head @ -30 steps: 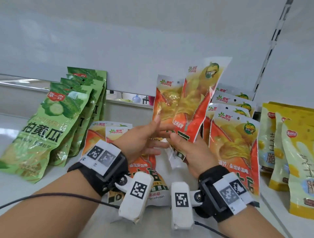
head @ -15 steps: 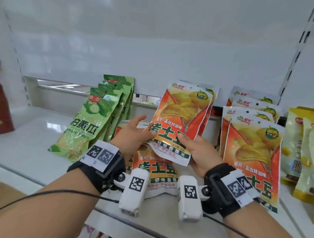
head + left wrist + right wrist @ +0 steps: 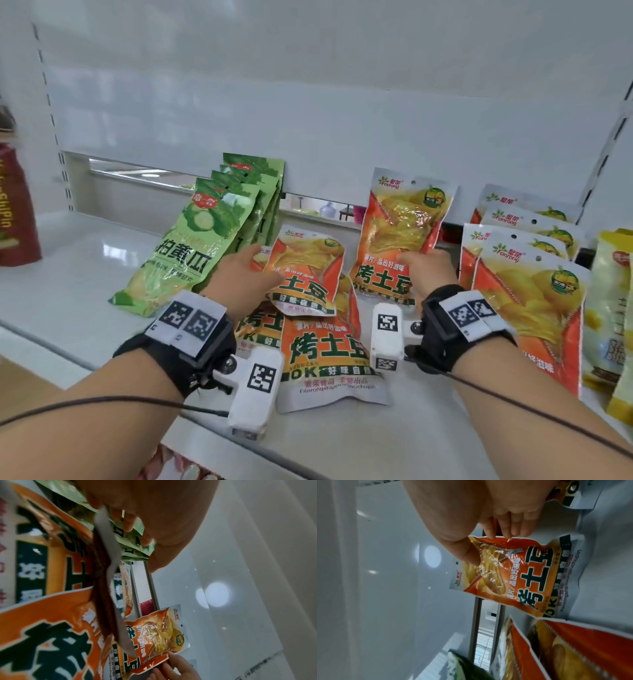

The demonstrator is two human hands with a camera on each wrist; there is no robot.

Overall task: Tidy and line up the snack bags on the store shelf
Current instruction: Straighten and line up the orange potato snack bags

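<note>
On shelf (image 3: 85,260): four green bags (image 3: 191,246).

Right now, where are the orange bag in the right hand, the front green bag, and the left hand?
orange bag (image 3: 400,222): head view, on its clear window.
green bag (image 3: 185,253): head view, on the black lettering.
left hand (image 3: 239,274): head view, on its back.

Four green cucumber snack bags (image 3: 191,246) are leaning in one stack at left centre of the frame. Orange potato chip bags are numbering at least eight: one upright bag (image 3: 400,236), at least three loose bags (image 3: 308,270) overlapping at centre, and four bags (image 3: 527,301) standing in a row at right. At least two yellow snack bags (image 3: 609,308) are showing at the right edge, cut off. One dark red package (image 3: 15,205) is standing at the left edge.
</note>
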